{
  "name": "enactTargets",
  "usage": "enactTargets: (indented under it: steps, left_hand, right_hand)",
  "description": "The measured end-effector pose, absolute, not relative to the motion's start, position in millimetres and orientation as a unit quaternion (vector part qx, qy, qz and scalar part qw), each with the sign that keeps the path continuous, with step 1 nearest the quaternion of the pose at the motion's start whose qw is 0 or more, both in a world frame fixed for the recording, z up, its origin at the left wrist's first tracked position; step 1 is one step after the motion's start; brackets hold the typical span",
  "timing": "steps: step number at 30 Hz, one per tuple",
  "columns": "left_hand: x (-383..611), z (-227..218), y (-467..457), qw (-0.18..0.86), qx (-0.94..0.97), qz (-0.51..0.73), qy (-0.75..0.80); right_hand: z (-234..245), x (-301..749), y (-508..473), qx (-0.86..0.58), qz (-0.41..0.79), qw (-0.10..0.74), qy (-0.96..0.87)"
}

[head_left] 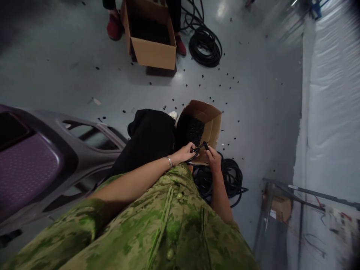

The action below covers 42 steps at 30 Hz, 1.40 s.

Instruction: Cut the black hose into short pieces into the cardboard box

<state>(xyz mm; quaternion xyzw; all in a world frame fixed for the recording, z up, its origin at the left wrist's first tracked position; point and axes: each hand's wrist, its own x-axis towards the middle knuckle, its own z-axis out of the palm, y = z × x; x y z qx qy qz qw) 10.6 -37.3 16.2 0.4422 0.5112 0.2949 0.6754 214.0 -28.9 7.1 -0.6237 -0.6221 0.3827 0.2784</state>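
Observation:
Above the near edge of an open cardboard box (213,125), both hands work close together. My left hand (186,153) is closed around a thin black hose (196,153) that bends between the fingers. A metal-coloured bracelet (169,162) circles that wrist. My right hand (214,158) pinches a short, dark, stick-like piece (206,146), its tip against the black hose; whether it is a tool or the hose's end I cannot tell. Small black pieces (194,129) fill the lower part of the box. Coiled black hose (232,174) lies on the floor under my right forearm.
Ahead, a person with red shoes (114,26) sits astride a larger cardboard box (154,54) holding dark pieces. Another black hose coil (205,47) lies beside it. Small black bits dot the grey floor (253,93). A purple plastic chair (36,161) stands left; a metal frame (298,191) stands right.

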Motion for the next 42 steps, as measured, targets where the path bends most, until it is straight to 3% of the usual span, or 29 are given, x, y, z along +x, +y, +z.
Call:
enactTargets:
  steps: [21, 35, 42]
  left_hand:
    - [7.5, 20.2, -39.9, 0.592, 0.545, 0.277, 0.525]
    - [6.7, 16.5, -35.8, 0.546, 0.612, 0.228, 0.525]
    - [6.7, 20.9, -35.1, 0.536, 0.612, 0.211, 0.542]
  right_hand:
    - [-4.1, 214.1, -16.0, -0.608, 0.344, 0.23, -0.678]
    - [-0.5, 217.4, -10.8, -0.623, 0.324, 0.249, -0.667]
    - [5.6, 205.9, -19.5, -0.619, 0.381, 0.269, -0.632]
